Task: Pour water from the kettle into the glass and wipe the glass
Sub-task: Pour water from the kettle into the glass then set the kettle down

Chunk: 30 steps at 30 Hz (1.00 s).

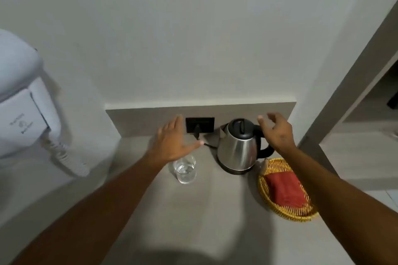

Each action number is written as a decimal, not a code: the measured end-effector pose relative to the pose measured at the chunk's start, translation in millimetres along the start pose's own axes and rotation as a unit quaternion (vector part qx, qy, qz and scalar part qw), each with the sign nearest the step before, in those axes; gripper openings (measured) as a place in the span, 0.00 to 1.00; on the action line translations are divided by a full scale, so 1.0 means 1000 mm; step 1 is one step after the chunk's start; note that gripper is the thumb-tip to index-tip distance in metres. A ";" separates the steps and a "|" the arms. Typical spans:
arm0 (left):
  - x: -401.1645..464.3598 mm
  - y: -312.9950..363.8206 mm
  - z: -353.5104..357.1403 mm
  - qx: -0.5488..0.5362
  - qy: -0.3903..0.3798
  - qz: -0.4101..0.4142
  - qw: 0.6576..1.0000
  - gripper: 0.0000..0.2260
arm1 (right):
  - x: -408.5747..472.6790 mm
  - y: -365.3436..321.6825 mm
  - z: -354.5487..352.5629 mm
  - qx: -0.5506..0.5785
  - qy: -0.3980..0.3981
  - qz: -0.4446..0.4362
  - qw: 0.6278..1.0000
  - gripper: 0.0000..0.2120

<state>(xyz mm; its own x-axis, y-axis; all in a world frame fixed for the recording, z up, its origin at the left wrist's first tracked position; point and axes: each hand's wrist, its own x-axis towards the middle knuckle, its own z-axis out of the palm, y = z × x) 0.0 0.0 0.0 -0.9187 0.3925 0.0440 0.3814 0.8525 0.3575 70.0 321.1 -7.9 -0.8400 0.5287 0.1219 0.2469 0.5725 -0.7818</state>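
A steel kettle (238, 148) with a black lid and handle stands on its base at the back of the grey counter (193, 211). A clear glass (185, 170) stands upright to its left, with what looks like a little water in it. My left hand (172, 142) hovers flat and open just behind and above the glass, holding nothing. My right hand (276, 131) is open with curled fingers, right beside the kettle's handle, not gripping it. A red cloth (284, 189) lies folded in a yellow woven basket (267, 198) to the right of the kettle.
A black wall socket (200, 128) with the kettle's plug and cord sits behind the glass. A white wall-mounted hair dryer (23, 101) with a coiled cord hangs at the left. The counter's right edge drops off beside the basket.
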 end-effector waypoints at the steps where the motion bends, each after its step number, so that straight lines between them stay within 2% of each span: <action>1: -0.009 -0.007 0.012 -0.014 -0.020 -0.027 0.999 0.54 | -0.005 0.004 0.003 0.032 0.004 0.021 0.999 0.23; 4: -0.038 -0.031 0.052 -0.073 -0.059 -0.101 0.990 0.57 | -0.014 0.018 0.011 0.080 0.006 0.050 0.996 0.13; 6: -0.049 -0.037 0.075 -0.134 -0.073 -0.145 0.978 0.59 | -0.013 0.019 0.013 0.097 0.021 0.063 0.993 0.12; 9: -0.055 -0.041 0.101 -0.223 -0.058 -0.168 0.958 0.59 | -0.005 0.024 0.016 0.109 0.029 0.076 0.991 0.15; 12: -0.056 -0.042 0.118 -0.272 -0.020 -0.184 0.944 0.53 | -0.003 0.028 0.019 0.126 0.034 0.103 0.986 0.23; 14: -0.054 -0.044 0.125 -0.285 0.012 -0.200 0.937 0.44 | 0.001 0.030 0.022 0.138 0.043 0.122 0.982 0.28; 16: -0.054 -0.044 0.127 -0.296 0.043 -0.205 0.932 0.35 | 0.005 0.030 0.023 0.136 0.048 0.134 0.980 0.28; 18: -0.057 -0.044 0.127 -0.309 0.063 -0.199 0.928 0.33 | 0.009 0.027 0.025 0.129 0.052 0.134 0.981 0.26; 21: -0.060 -0.041 0.128 -0.337 0.086 -0.195 0.917 0.33 | 0.013 0.011 0.028 0.103 0.037 0.087 0.990 0.24; 25: -0.062 -0.038 0.132 -0.359 0.106 -0.203 0.905 0.34 | 0.014 -0.031 0.034 0.031 -0.013 -0.056 0.998 0.18; 30: -0.062 -0.041 0.138 -0.369 0.100 -0.219 0.897 0.34 | -0.001 -0.087 0.049 -0.092 -0.082 -0.207 0.971 0.18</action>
<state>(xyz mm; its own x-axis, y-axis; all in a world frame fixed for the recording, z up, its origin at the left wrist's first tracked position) 55.8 -11.5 -145.9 -0.9921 -0.0577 -0.1114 -0.1254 0.4192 0.8992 25.8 239.9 30.5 -0.9472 0.1327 0.2917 -0.0580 0.8242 -0.5633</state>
